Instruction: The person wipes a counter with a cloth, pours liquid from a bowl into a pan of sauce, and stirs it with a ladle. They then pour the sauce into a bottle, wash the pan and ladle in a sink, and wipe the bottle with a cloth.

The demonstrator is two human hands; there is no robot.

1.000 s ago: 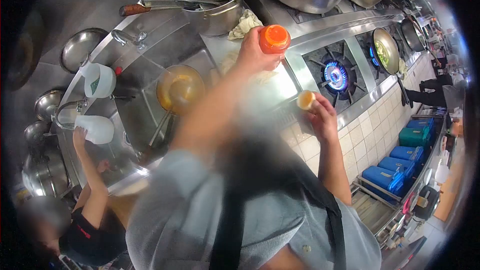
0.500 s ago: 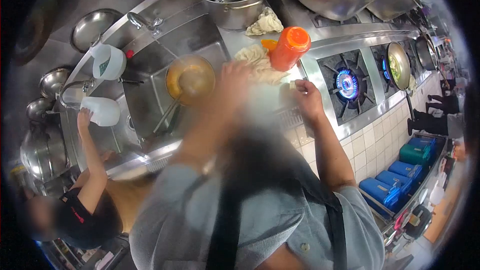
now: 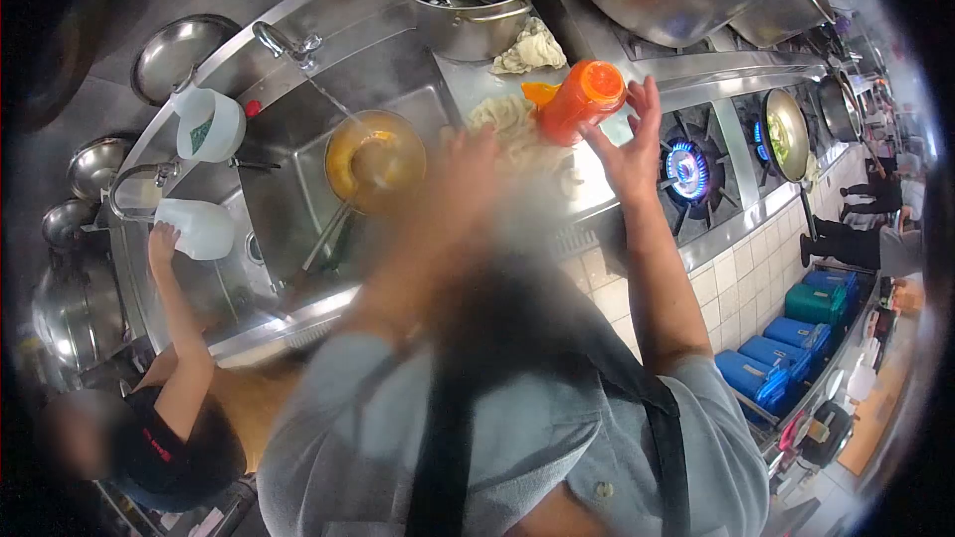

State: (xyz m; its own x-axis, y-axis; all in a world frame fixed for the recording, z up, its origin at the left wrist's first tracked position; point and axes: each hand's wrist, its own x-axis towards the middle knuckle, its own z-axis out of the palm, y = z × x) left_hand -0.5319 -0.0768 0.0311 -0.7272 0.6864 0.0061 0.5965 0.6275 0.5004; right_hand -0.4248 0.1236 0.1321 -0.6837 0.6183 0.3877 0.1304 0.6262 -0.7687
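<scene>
My right hand (image 3: 632, 144) has its fingers spread, thumb and fingertips right beside an orange-red container (image 3: 582, 104). Nothing shows in its grasp. A crumpled pale cloth (image 3: 507, 124) lies left of the container, partly covered by my left hand (image 3: 468, 164). That hand is a blur, its fingers smeared over the counter by the sink. On the counter below the container is a small pale piece (image 3: 570, 182). A flat orange item (image 3: 539, 93) pokes out behind the container. In the sink, water runs from a faucet (image 3: 288, 43) into a pan (image 3: 408, 134).
Lit gas burners (image 3: 686, 169) are close to my right hand, one under a frying pan (image 3: 788, 134). A large pot (image 3: 468, 35) holding tongs stands behind the sink. At left, a co-worker's hand (image 3: 164, 244) holds a white pitcher (image 3: 199, 229). Blue bins (image 3: 751, 378) stand at lower right.
My right hand has let go of the small pale piece on the counter, opened, and moved up and right beside the container. Water now streams visibly from the faucet. My left hand stays near the cloth.
</scene>
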